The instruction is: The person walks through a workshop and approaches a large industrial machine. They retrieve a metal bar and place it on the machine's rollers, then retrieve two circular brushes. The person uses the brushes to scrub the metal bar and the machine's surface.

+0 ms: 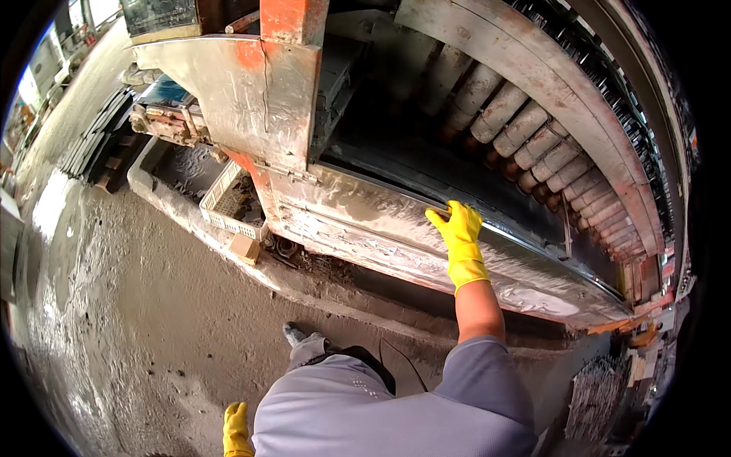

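My right hand (461,232), in a yellow rubber glove, is at the top edge of a long, wet metal side panel (365,217) on a large machine. Its fingers hook over the rim and the thumb presses from the near side. Something small and dark shows beside the thumb, too little to name. Behind the panel lies a dark, wet bed (426,171), and a row of grey rollers (499,113) runs along its far side. My left hand (237,431), also yellow-gloved, hangs low at the lower left by my body. Its fingertips look slightly apart, with nothing visible in them.
A low concrete curb (304,298) runs along the machine's foot. Inside it stand a cream plastic crate (228,202) and a small tan block (244,248). Stacked dark slabs (97,137) lie at the far left. The grey floor (152,305) looks wet and muddy.
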A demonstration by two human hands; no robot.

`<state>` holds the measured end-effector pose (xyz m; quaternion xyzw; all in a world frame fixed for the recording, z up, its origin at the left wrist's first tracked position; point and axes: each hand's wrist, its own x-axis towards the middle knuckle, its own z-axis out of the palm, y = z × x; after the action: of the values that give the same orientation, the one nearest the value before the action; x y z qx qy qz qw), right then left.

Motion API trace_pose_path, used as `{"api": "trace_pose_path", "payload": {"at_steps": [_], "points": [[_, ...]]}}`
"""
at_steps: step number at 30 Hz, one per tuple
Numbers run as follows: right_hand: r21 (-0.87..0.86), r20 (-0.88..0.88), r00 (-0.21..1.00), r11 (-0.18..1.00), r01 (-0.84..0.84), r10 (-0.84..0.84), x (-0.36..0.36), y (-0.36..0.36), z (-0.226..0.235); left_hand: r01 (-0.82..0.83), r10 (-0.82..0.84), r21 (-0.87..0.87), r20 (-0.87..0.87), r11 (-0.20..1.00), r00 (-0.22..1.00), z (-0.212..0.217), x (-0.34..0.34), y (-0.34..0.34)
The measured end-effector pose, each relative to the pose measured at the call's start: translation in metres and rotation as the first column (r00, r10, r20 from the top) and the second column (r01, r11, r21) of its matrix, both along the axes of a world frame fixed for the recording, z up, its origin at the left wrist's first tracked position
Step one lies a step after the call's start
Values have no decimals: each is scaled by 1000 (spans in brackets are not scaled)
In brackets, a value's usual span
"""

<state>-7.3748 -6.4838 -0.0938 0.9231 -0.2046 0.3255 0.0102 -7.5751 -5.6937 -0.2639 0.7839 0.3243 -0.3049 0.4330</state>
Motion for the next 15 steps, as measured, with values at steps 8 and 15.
{"api": "trace_pose_path", "payload": {"at_steps": [8, 15], "points": [[37, -143, 985, 994, 107, -100, 18, 8, 11, -6, -1, -45, -152, 999, 988, 23, 70, 59], [27, 62, 964, 966, 256, -257, 13, 67, -26, 188, -182, 58, -94, 980, 979, 41, 200, 100]]}}
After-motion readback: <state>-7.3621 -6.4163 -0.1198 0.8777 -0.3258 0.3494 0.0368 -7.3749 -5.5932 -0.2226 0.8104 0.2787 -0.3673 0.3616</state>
